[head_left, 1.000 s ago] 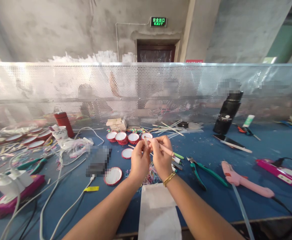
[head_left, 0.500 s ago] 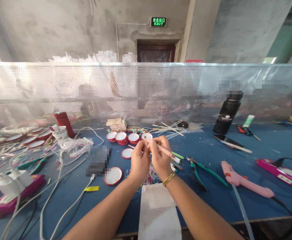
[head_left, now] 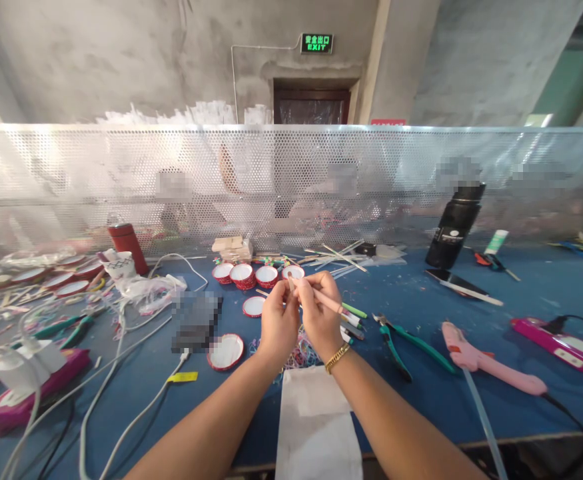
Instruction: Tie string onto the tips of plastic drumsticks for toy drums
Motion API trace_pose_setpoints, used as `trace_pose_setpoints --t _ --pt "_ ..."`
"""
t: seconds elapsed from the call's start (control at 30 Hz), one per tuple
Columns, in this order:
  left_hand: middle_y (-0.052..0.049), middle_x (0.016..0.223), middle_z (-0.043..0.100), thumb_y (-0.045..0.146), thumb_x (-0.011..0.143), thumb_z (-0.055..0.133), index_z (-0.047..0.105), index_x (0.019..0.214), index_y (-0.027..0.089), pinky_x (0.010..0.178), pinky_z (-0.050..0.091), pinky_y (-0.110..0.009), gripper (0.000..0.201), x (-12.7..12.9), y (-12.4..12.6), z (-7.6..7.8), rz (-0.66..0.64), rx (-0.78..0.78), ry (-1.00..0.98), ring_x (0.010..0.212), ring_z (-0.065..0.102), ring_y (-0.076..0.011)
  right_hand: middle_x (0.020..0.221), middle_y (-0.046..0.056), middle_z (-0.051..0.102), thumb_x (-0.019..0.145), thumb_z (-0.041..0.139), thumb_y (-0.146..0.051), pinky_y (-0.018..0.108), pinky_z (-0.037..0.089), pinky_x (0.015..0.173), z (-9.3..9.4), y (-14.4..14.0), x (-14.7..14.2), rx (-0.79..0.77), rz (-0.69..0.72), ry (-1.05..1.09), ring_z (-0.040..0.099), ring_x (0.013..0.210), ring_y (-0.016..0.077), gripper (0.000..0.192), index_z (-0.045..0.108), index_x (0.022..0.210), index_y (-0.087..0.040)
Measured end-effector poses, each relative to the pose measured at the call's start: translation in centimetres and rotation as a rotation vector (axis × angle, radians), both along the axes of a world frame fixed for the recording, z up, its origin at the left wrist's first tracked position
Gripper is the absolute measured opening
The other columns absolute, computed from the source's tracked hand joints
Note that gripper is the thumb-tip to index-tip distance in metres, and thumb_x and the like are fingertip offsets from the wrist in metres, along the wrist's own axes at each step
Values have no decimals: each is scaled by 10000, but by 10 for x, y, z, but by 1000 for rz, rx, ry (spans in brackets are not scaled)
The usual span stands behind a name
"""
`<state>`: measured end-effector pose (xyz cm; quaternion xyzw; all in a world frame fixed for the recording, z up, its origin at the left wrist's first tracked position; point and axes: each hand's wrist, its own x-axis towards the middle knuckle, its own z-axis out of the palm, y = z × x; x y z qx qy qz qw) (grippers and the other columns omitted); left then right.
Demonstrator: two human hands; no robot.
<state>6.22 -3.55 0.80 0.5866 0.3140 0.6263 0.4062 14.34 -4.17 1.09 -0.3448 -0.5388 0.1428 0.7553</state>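
I saw the blue bench (head_left: 411, 400) stretch across the whole view, with a perforated metal screen (head_left: 291, 180) standing along its far edge. A sheet of white paper (head_left: 316, 427) lay at the near edge between my forearms. At the far right a black bottle (head_left: 454, 225) stood upright near the screen, and a pink glue gun (head_left: 491, 363) lay on its side nearer me, well apart from a magenta device (head_left: 561, 341) with a cable plugged in. Green-handled pliers (head_left: 404, 343) lay just right of my wrists. To the left, white cables (head_left: 121, 373) trailed over the bench past a red cup (head_left: 128, 245).

My left hand (head_left: 278, 323) and right hand (head_left: 321, 313) were raised together over the middle of the bench, knuckles nearly touching. Both were closed on a thin pink stick (head_left: 321, 298): the left fingertips pinched its far end, and the right hand's fingers were wrapped round its middle, with the green-tipped tail poking out to the right. A gold bracelet (head_left: 338, 357) sat on my right wrist. Beyond the hands a row of small red-rimmed cups (head_left: 244, 275) stood, and a flat red-rimmed lid (head_left: 226, 351) lay left of my left wrist. A tangle of coloured rubber bands (head_left: 301, 353) lay under the hands.
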Motion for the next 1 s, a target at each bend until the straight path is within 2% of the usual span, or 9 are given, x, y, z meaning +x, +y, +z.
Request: trace_pose_setpoints --t 0.23,1.0 --pt "14 696 525 474 847 714 550 749 195 591 376 -218 338 0 0 0 14 -43 -32 655 428 -121 724 -7 667 975 594 -427 313 540 636 -1 2 -1 -29 15 69 665 665 180 226 523 867 -242" --pt "9 705 544 444 860 698 555 745 196 620 392 -234 308 0 1 -1 -1 -21 -25 677 454 -131 708 -13 643 971 598 -434 303 530 627 -1 2 -1 -11 4 39 644 655 171 238 535 848 -240"
